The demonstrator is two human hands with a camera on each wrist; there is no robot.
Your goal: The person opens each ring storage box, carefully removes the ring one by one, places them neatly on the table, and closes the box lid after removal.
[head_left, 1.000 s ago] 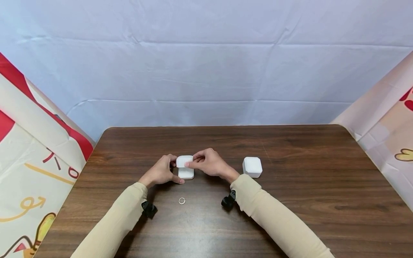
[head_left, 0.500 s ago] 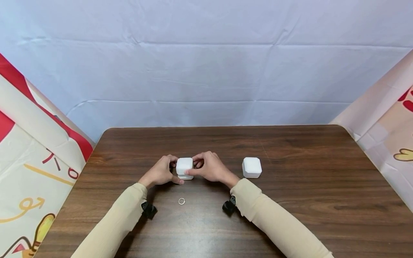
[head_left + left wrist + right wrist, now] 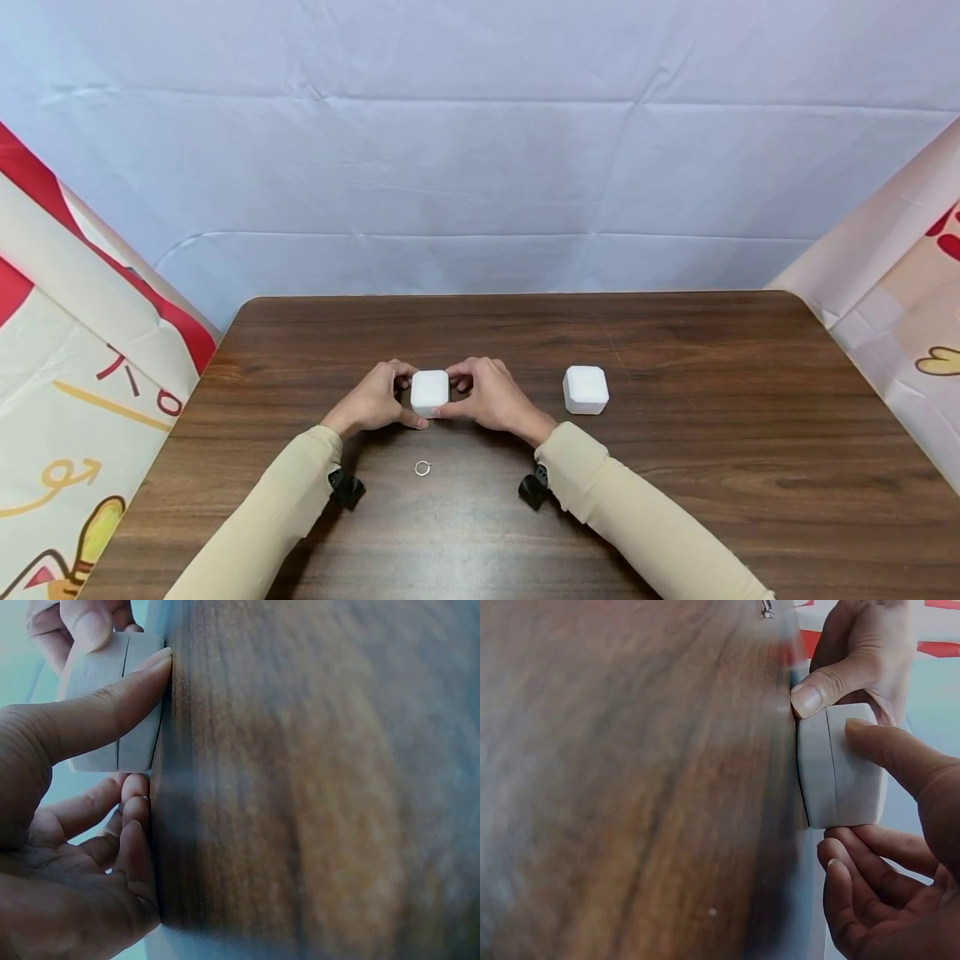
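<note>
A small white hinged box, like a ring box, [image 3: 430, 392] sits on the table with its lid down; a thin seam runs around its side in both wrist views. My left hand [image 3: 373, 400] grips the box from the left, its thumb [image 3: 112, 709] across the front over the lower half. From the other side my right hand [image 3: 491, 398] holds the lid, thumb [image 3: 892, 750] on the lid's front and fingers at its side. A thin silver ring [image 3: 423, 475] lies on the table in front of the box. What the box contains is hidden.
A second white box [image 3: 586, 389] stands lid down to the right, beyond my right wrist. The brown wooden table [image 3: 712, 467] ends at a pale cloth backdrop [image 3: 480, 183]. Printed cloths hang at both sides.
The box's lid has come down from raised to lying flush on its base, with my right hand moving down and toward me on it. My left hand, the ring and the second box stayed put.
</note>
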